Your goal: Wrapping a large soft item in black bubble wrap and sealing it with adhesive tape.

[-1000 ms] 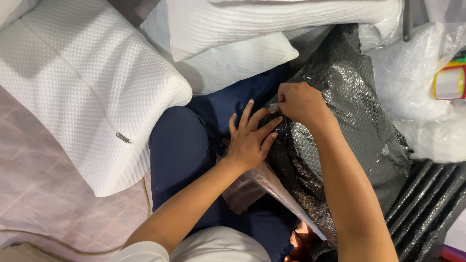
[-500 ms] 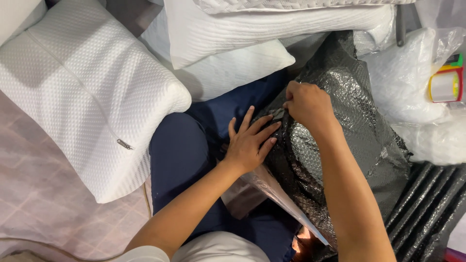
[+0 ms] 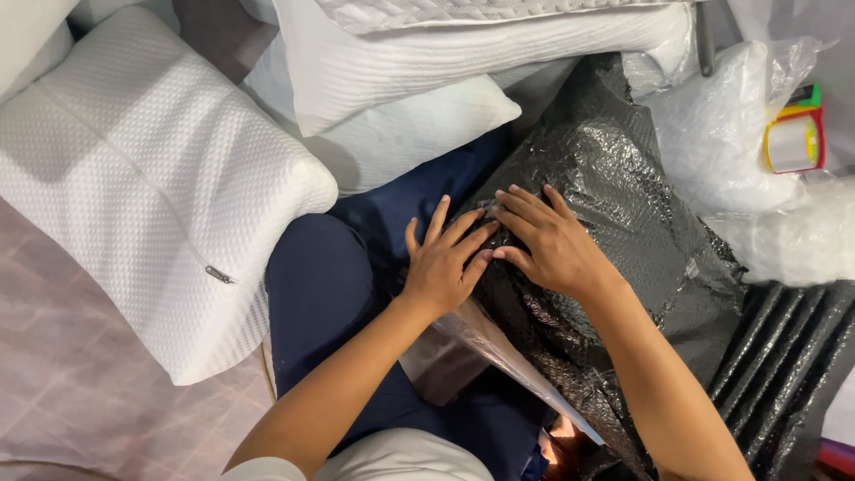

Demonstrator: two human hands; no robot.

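A parcel wrapped in black bubble wrap lies across my lap, over my dark blue trousers. My left hand lies flat on its near left edge with the fingers spread. My right hand presses palm-down on the wrap just beside it, the fingertips of both hands almost touching. Neither hand holds anything. A clear plastic flap sticks out from under the parcel below my left wrist.
A white textured pillow with a zipper lies at the left on the tiled floor. More white pillows are stacked at the top. Clear plastic bags and a tape roll in a red dispenser are at the right.
My right hand was pinching the wrap's edge with closed fingers; now it lies flat and spread on the wrap, lower and closer to my left hand. The left hand has barely moved.
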